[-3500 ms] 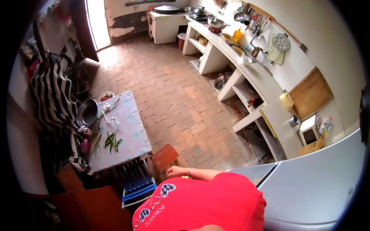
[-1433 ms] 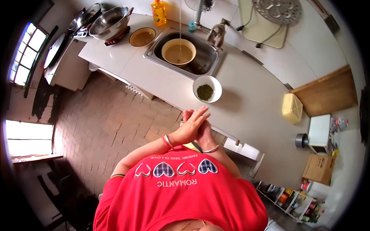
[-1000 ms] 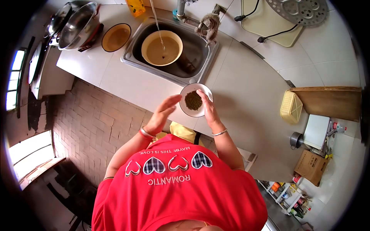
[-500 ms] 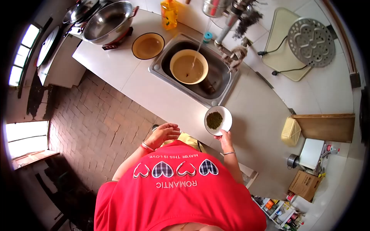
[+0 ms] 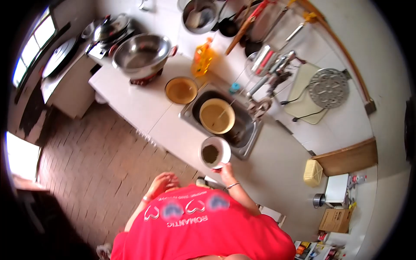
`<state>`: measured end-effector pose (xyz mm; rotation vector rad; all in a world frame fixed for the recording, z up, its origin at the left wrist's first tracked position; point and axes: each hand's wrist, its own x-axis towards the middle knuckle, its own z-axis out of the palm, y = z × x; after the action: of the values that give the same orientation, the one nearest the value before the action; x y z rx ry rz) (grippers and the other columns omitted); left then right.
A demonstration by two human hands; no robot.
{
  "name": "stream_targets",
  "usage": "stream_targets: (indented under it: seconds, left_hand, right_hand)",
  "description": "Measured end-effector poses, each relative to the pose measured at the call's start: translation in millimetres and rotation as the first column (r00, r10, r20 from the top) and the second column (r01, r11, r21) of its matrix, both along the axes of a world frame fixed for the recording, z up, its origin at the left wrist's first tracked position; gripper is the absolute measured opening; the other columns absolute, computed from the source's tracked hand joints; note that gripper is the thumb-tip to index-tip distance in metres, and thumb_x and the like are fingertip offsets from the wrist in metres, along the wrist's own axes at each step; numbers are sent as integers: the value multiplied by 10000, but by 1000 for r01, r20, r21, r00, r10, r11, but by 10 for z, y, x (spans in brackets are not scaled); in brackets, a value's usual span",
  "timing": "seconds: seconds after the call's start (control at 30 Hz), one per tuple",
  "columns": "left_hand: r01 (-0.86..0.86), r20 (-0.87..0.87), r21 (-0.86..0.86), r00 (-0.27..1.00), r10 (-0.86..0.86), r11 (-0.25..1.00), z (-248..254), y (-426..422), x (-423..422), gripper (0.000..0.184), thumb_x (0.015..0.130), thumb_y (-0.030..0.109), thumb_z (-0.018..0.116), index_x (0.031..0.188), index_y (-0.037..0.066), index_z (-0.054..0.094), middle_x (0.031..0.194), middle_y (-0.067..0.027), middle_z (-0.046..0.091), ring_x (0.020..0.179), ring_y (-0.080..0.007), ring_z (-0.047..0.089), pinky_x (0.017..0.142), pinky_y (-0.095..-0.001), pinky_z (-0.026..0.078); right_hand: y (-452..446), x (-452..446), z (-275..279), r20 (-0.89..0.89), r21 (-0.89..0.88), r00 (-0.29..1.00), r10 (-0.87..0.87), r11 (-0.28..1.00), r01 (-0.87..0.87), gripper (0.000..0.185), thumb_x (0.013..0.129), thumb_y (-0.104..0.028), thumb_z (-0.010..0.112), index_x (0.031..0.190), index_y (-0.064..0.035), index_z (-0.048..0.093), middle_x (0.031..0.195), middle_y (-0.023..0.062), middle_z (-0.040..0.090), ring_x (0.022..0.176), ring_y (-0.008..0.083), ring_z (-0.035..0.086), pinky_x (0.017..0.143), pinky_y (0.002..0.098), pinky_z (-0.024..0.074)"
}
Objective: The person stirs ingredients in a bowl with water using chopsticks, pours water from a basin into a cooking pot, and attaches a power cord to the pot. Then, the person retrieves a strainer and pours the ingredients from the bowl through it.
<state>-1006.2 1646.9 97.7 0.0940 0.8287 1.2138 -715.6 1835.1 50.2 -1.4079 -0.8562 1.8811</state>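
Observation:
My right hand (image 5: 226, 174) grips the rim of a white bowl (image 5: 222, 149) on its near side. Dark green grains (image 5: 210, 154) lie in the bowl, which is near the front of the sink (image 5: 248, 149). In the sink is a cream basin (image 5: 217, 116) of cloudy water, with a thin stream from the tap (image 5: 260, 106) running into it. My left hand (image 5: 164, 183) is in front of my red shirt, off the counter, fingers loosely curled and apart, with nothing seen in it.
On the counter (image 5: 167, 130) stand a yellowish bowl (image 5: 181, 90), a yellow bottle (image 5: 203, 58) and a large steel wok (image 5: 142, 56). Utensils hang on the wall. To the right are a yellow basket (image 5: 312, 172), a small pot (image 5: 319, 199) and a cardboard box (image 5: 336, 220).
Since half a second ago, the white bowl and my right hand have moved left relative to the sink, and the bowl looks more tilted. My left hand has dropped lower. The view has shifted.

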Motion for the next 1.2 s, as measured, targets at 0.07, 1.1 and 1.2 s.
stream_targets:
  seconds: [0.07,1.1,1.2]
  left_hand:
    - [16,-32,-33,999,-18,999,18,-94,-120,288,935,98,486,1199,-18,476,1115,-197,591,1048,-313,594,903,-417,504]
    - [65,-460,-193,875,-149,979,158,-293,-1534,257,958,162,520,1093,-50,576,1025,-101,645,961,-167,610,840,-291,492]
    - [87,-494,-224,849,-190,971,156,-600,-2184,258,958,164,521,1088,-51,577,1018,-101,647,956,-167,612,837,-291,493]
  right_hand:
    - [70,-312,-56,-29,-42,1000,4,999,-5,221,829,-62,480,876,138,560,724,221,647,593,309,672,510,334,578]
    - [183,-1249,-541,-166,-177,870,464,854,-489,308,940,-215,534,1096,47,577,1002,176,656,919,232,643,805,346,539]
    - [56,-2010,-265,26,-37,802,596,803,-595,296,945,-200,525,1099,47,575,1012,170,655,893,203,646,798,321,535]
